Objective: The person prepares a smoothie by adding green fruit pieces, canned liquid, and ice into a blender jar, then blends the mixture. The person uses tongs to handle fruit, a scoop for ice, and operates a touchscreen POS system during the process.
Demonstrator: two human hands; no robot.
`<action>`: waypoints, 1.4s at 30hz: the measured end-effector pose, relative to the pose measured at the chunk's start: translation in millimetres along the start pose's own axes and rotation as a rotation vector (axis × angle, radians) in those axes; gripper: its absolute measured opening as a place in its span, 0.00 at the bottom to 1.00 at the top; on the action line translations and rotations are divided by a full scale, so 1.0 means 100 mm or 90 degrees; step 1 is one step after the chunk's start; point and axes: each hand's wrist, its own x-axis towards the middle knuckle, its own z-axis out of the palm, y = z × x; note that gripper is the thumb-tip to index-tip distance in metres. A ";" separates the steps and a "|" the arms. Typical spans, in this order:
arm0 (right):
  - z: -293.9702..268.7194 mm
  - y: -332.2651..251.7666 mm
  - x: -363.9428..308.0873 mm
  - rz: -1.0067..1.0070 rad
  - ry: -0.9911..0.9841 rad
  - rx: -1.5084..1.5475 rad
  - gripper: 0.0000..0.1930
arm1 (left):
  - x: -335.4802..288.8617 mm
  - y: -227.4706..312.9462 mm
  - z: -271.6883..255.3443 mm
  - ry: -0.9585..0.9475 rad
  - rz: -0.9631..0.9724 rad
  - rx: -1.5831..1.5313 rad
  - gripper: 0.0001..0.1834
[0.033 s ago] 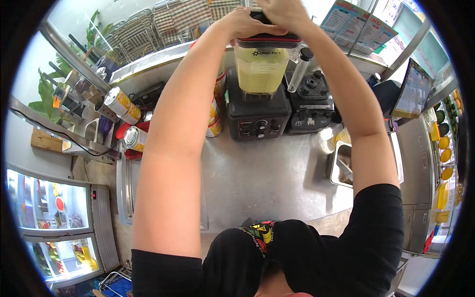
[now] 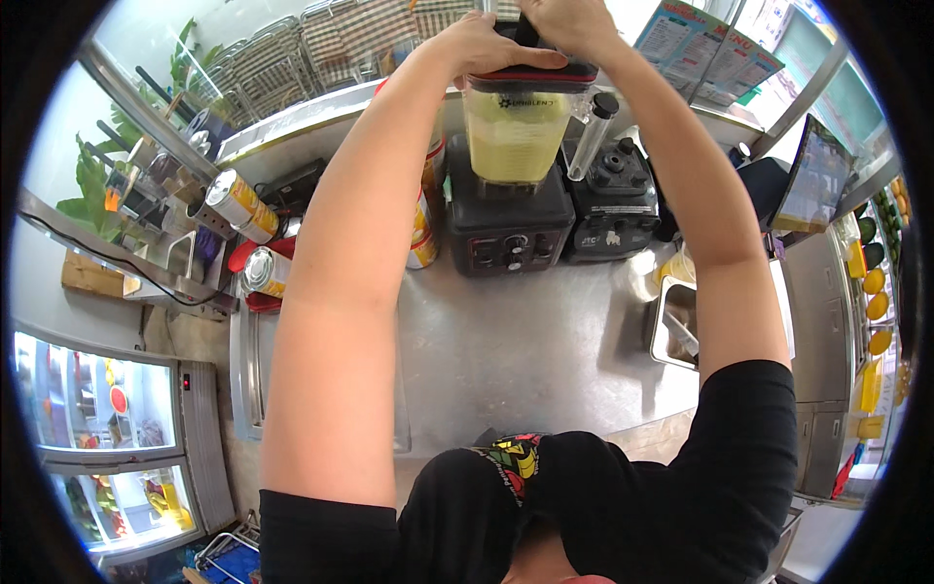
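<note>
A blender [image 2: 512, 229] with a black base stands at the far side of the steel counter. Its clear jug [image 2: 516, 146] holds pale yellow-green liquid. My left hand [image 2: 477, 46] lies over the left of the black lid [image 2: 545, 73], thumb stretched along its near edge, other fingers partly hidden. Above the lid's right side, my right hand [image 2: 574, 27] is closed at a dark upright handle [image 2: 526, 32]; the upper frame edge cuts off part of that hand. Beside the jug's right wall is a clear upright handle [image 2: 592, 136] with a dark top.
A second black blender base [image 2: 613, 209] stands close on the right. Yellow-and-white cans [image 2: 241, 206] are at the left. A steel container [image 2: 671, 331] with a utensil sits under my right arm. A screen [image 2: 815, 175] and a lit fridge [image 2: 107, 438] flank the counter.
My right hand and forearm have shifted slightly right, and more of the dark upright handle shows between my hands. My left hand stays on the lid.
</note>
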 end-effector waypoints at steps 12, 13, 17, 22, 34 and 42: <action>-0.18 -0.13 0.01 0.012 -0.056 0.083 0.20 | 0.19 -0.09 -0.03 -0.072 0.081 -0.080 0.60; -0.15 -0.05 0.05 0.072 -0.068 0.037 0.19 | 0.10 0.02 0.02 -0.002 0.047 -0.011 0.61; 0.22 0.25 0.31 -0.022 -0.010 -0.113 0.14 | 0.23 0.14 0.07 -0.020 0.065 -0.021 0.64; 0.07 -0.38 0.12 0.072 -0.065 0.108 0.16 | 0.31 -0.31 0.02 -0.107 0.109 -0.132 0.66; -0.03 -0.51 0.09 0.094 -0.050 0.020 0.13 | 0.31 -0.38 -0.06 -0.120 0.126 -0.103 0.52; 0.21 0.01 0.31 0.049 -0.101 -0.153 0.17 | 0.36 -0.04 0.06 -0.084 0.085 -0.054 0.44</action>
